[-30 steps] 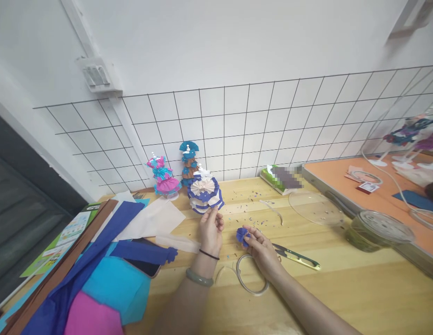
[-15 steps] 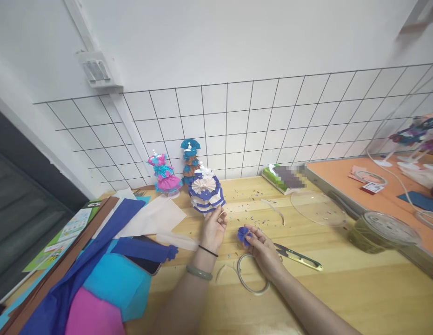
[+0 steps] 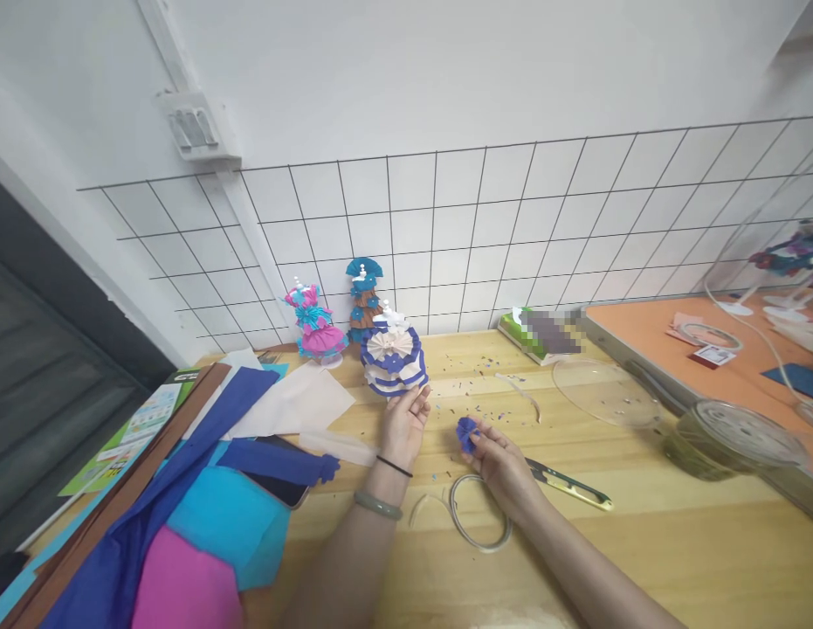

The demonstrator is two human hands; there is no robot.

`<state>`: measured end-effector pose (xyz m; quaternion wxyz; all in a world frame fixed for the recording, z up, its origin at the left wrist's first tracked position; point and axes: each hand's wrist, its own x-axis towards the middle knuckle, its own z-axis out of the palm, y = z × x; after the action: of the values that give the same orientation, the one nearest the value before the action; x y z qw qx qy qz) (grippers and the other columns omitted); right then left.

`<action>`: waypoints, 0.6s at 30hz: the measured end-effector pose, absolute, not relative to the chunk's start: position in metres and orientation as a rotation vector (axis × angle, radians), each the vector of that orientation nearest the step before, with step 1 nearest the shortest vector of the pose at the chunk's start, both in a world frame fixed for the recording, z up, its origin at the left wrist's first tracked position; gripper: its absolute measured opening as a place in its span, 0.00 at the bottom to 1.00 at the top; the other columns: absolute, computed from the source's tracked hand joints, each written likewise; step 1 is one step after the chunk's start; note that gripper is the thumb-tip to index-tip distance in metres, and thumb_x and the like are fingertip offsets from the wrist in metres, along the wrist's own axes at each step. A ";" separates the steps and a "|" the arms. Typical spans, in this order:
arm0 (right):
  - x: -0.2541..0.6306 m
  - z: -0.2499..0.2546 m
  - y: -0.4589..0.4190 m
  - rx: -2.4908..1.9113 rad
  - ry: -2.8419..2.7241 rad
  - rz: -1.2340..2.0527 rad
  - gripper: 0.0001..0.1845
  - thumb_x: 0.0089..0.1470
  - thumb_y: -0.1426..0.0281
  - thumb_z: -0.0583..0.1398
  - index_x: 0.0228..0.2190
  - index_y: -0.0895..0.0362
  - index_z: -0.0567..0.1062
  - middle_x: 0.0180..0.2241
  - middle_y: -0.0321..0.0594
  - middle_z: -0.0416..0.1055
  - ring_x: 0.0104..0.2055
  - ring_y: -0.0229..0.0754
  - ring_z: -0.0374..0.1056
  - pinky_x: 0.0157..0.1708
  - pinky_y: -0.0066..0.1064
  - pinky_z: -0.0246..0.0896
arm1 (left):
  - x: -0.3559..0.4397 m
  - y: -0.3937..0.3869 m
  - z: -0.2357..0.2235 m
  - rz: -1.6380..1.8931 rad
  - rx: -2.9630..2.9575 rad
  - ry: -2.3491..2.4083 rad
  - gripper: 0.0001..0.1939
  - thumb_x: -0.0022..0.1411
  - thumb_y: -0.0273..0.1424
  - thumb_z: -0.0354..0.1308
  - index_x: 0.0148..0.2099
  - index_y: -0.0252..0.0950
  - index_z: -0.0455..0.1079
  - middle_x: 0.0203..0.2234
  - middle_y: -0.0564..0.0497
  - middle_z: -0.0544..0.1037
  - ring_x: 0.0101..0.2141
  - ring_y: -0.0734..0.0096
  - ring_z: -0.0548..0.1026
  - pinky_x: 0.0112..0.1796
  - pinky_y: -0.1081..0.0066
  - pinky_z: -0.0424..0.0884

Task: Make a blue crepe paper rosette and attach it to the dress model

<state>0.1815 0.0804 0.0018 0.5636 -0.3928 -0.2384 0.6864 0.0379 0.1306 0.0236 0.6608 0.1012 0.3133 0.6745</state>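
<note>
My left hand (image 3: 406,422) is at the lower edge of a miniature dress form (image 3: 394,349) in a purple-and-cream tiered paper dress. Its curled fingers seem to grip the form from below; the base is hidden. A small pleated purple paper flower (image 3: 465,432) is pinched between the fingertips of my right hand (image 3: 501,459), apart from the dress. Beneath the right wrist lies a coil of double-sided tape (image 3: 453,515), and beside it yellow-handled thread snips (image 3: 576,489).
Two more dressed forms, one pink and turquoise (image 3: 320,325), one teal and brown (image 3: 365,301), stand behind. Crepe paper sheets (image 3: 229,520) and a phone (image 3: 294,494) lie left. A tissue pack (image 3: 540,336), clear lid (image 3: 606,393) and round container (image 3: 733,441) are right, with paper scraps between.
The view has shifted slightly, so everything sits a little further right. Both hands keep nearly the same places, the right still with the paper flower.
</note>
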 end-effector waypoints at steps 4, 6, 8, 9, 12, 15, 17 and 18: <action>0.187 0.005 0.085 -0.887 -0.517 1.635 0.16 0.36 0.74 0.65 0.33 0.56 0.73 0.30 0.36 0.74 0.30 0.37 0.69 0.31 0.27 0.64 | 0.037 0.131 0.024 1.523 0.230 0.715 0.08 0.43 0.20 0.62 0.26 0.31 0.65 0.25 0.50 0.74 0.32 0.71 0.75 0.27 0.79 0.66; 0.189 0.008 0.087 -0.882 -0.504 1.630 0.16 0.36 0.74 0.66 0.33 0.56 0.73 0.30 0.36 0.74 0.31 0.37 0.69 0.32 0.26 0.65 | 0.037 0.130 0.025 1.519 0.233 0.724 0.08 0.43 0.20 0.62 0.26 0.31 0.66 0.25 0.50 0.74 0.32 0.72 0.75 0.25 0.80 0.65; 0.191 0.012 0.088 -0.877 -0.482 1.622 0.15 0.36 0.75 0.65 0.31 0.56 0.73 0.30 0.35 0.74 0.31 0.36 0.70 0.33 0.27 0.65 | 0.036 0.130 0.025 1.516 0.236 0.733 0.08 0.42 0.21 0.62 0.26 0.31 0.66 0.25 0.50 0.74 0.31 0.72 0.75 0.24 0.81 0.64; 0.192 0.014 0.088 -0.870 -0.470 1.622 0.14 0.37 0.75 0.65 0.31 0.55 0.73 0.30 0.34 0.74 0.31 0.36 0.70 0.34 0.28 0.65 | 0.036 0.130 0.025 1.515 0.238 0.737 0.08 0.42 0.21 0.62 0.26 0.31 0.66 0.25 0.50 0.74 0.31 0.72 0.75 0.23 0.81 0.63; 0.192 0.021 0.086 -0.853 -0.453 1.662 0.11 0.38 0.75 0.65 0.29 0.55 0.73 0.32 0.34 0.74 0.33 0.38 0.69 0.37 0.32 0.65 | 0.035 0.131 0.024 1.511 0.251 0.743 0.07 0.43 0.21 0.62 0.27 0.31 0.67 0.26 0.49 0.74 0.32 0.71 0.75 0.23 0.81 0.63; 0.193 0.024 0.086 -0.866 -0.434 1.741 0.08 0.39 0.74 0.63 0.27 0.55 0.73 0.31 0.36 0.73 0.32 0.39 0.69 0.37 0.35 0.65 | 0.033 0.132 0.023 1.506 0.275 0.741 0.07 0.43 0.22 0.62 0.27 0.32 0.67 0.30 0.47 0.75 0.35 0.69 0.75 0.23 0.81 0.63; 0.194 0.023 0.087 -0.857 -0.388 1.810 0.05 0.41 0.73 0.62 0.26 0.55 0.72 0.29 0.36 0.73 0.30 0.38 0.69 0.35 0.34 0.65 | 0.033 0.132 0.023 1.502 0.292 0.743 0.07 0.44 0.22 0.62 0.27 0.32 0.67 0.31 0.46 0.75 0.37 0.68 0.74 0.23 0.81 0.63; 0.195 0.022 0.087 -0.843 -0.354 1.844 0.04 0.41 0.73 0.62 0.25 0.55 0.72 0.27 0.36 0.72 0.29 0.37 0.68 0.34 0.32 0.65 | 0.032 0.132 0.023 1.501 0.301 0.746 0.06 0.44 0.23 0.61 0.28 0.32 0.67 0.32 0.46 0.75 0.37 0.68 0.74 0.23 0.81 0.63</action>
<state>0.1949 0.0875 0.0215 0.5154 -0.3508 -0.1476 0.7678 0.0323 0.1325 0.0229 0.6589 0.1331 0.3295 0.6630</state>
